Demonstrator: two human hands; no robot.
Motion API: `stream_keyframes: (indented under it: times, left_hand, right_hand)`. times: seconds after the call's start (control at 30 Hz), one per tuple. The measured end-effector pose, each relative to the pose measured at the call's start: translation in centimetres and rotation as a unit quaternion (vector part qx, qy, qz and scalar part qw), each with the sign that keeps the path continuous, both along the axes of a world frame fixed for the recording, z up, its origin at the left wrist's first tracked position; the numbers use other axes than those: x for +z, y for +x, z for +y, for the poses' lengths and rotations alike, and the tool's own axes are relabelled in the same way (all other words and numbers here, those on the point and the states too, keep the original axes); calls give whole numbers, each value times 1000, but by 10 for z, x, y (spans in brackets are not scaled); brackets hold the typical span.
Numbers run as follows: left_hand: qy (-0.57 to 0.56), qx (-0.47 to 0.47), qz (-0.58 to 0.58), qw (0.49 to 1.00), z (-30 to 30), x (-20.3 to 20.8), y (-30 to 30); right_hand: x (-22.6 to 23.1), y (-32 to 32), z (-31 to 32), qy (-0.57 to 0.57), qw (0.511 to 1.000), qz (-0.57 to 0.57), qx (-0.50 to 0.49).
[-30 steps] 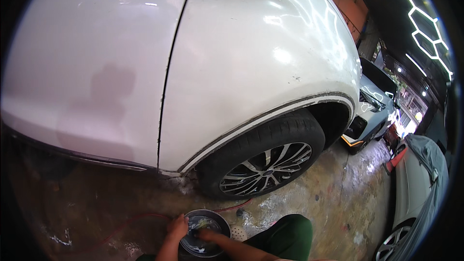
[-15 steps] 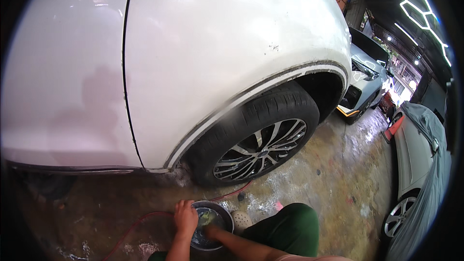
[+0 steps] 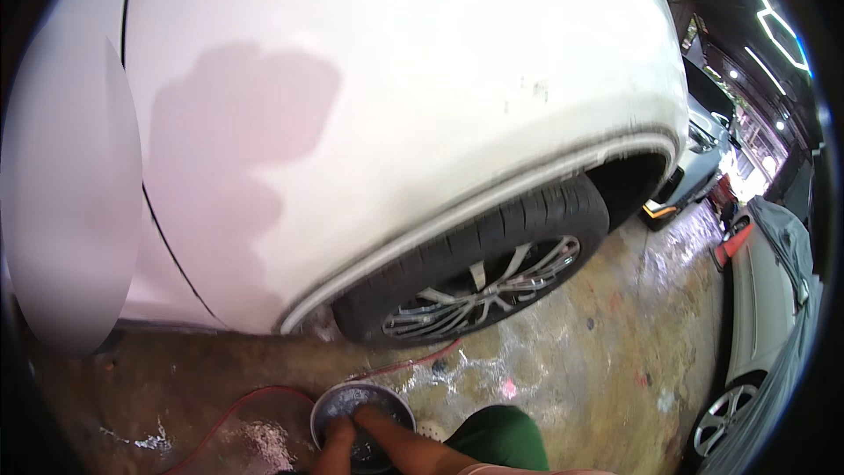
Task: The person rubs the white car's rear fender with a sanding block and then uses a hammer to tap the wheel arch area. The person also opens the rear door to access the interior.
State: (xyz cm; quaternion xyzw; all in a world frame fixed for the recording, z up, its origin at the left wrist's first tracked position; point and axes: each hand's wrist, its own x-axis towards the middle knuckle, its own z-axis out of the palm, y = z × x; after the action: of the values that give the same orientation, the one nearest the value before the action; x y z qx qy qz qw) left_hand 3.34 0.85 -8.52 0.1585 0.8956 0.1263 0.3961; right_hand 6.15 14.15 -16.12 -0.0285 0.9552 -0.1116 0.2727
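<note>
A round dark bucket point(image 3: 320, 409) of water stands on the wet floor in front of me. Both my hands reach down into it, side by side. My left hand point(image 3: 339, 430) is inside near the left wall, and my right hand point(image 3: 369, 413) is beside it, towards the middle. Their fingers are hidden and blurred, so I cannot see whether they hold anything. Just beyond the bucket is a white car point(image 3: 396, 79), with its black tyre point(image 3: 475, 242) and multi-spoke wheel point(image 3: 497, 286) nearest to me.
A red hose point(image 3: 251, 393) runs across the floor behind the bucket. My green-clad knee point(image 3: 501, 440) is right of it. A partly covered car point(image 3: 756, 299) and an orange cone point(image 3: 731, 244) stand at right. A grey-blue car point(image 3: 703, 149) is farther back. A smooth grey blur hides part of the left side.
My left hand has gone from the bucket's rim down inside it, next to my right hand. The yellowish-green thing by my right hand no longer shows. The view has shifted and tilted.
</note>
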Motion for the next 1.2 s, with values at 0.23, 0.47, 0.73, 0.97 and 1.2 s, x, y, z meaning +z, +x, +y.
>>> stream_keyframes:
  times: [0.23,0.47,0.73,0.97,1.2]
  left_hand:
    - [56,85,-9,995,-14,119,8]
    - [274,1,64,960,52,357,7]
    - [314,-139,25,939,169,842,-71]
    - [206,-495,214,816,267,1038,-146]
    - [320,-640,318,622,372,1100,-197]
  right_hand:
    - [134,-18,-12,-223,963,-94,-118]
    - [349,-10,66,-569,754,-155,-289]
    - [621,37,157,-652,477,-181,-561]
    - [707,95,226,-708,228,21,-668]
    - [919,47,280,-496,436,439,-609]
